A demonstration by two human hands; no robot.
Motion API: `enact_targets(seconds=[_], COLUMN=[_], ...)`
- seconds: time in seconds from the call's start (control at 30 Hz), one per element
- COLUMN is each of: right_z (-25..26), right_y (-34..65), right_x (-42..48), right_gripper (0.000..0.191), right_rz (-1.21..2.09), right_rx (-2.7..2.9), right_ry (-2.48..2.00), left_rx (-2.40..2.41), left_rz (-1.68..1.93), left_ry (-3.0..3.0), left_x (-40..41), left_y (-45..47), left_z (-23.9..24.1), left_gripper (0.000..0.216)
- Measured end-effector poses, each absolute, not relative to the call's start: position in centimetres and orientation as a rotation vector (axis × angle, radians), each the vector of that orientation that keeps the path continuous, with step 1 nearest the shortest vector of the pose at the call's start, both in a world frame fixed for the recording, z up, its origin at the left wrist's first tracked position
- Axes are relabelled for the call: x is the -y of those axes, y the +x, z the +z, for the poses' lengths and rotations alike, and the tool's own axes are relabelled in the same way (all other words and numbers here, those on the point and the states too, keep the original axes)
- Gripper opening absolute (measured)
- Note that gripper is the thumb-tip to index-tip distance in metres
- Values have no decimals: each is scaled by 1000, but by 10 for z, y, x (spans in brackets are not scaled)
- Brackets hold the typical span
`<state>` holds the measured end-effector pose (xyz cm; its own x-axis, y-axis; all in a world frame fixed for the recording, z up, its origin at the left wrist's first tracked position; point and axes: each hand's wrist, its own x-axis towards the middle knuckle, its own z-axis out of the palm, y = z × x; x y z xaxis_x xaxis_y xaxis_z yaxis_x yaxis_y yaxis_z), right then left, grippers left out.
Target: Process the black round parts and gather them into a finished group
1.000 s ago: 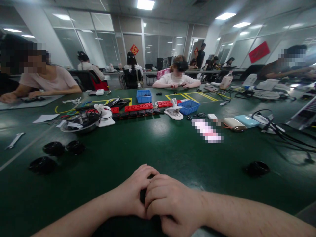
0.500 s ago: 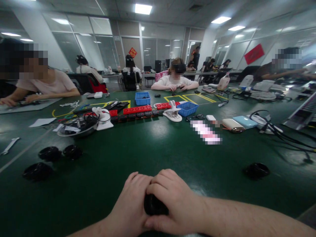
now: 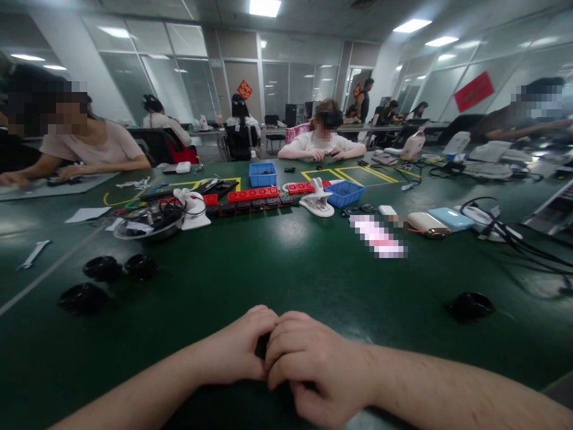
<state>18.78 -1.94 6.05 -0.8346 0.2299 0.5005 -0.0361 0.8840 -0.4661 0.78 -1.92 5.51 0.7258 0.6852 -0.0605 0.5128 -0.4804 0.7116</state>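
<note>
My left hand and my right hand meet at the near middle of the table, fingers curled and touching. Between them they hold a black round part, now almost wholly hidden by the fingers; only dark gaps show. The right hand lies over its near right side, back of the hand upward, and the left thumb and fingers pinch from the left. Similar hollow black round parts lie on the table: one at the near left, two just behind it, and one at the right.
On the green table stand a metal bowl of small parts, a red and black strip, white clamps and blue bins. A wrench lies left; power banks and cables lie right. Several people sit around.
My left hand has tilted, its forearm now lower and flatter, and my right fingers have curled further over. The black part that showed between the hands is now mostly covered. The view has shifted slightly.
</note>
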Motion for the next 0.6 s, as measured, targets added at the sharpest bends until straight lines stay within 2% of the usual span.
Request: enact_targets(seconds=[0.23,0.37,0.47,0.53,0.6], right_z=[61,69,68,64,60], right_y=[187,190,192,191,189], right_x=[23,24,24,24,25], right_gripper=[25,27,44,52,49], right_rz=[642,535,466,463,473], right_rx=[2474,2305,2272,2341,2431], right_ry=[-79,-275,-494,-594,-668], left_rx=[-856,-946,-1175,-1263,-1310], left_rz=[234,395,576,604,566], left_ry=[2154,2216,2258,2295,2315], left_x=[17,26,39,45,49], left_y=[0,6,15,21,26], left_z=[57,53,48,46,44], left_gripper=[31,68,82,79,61])
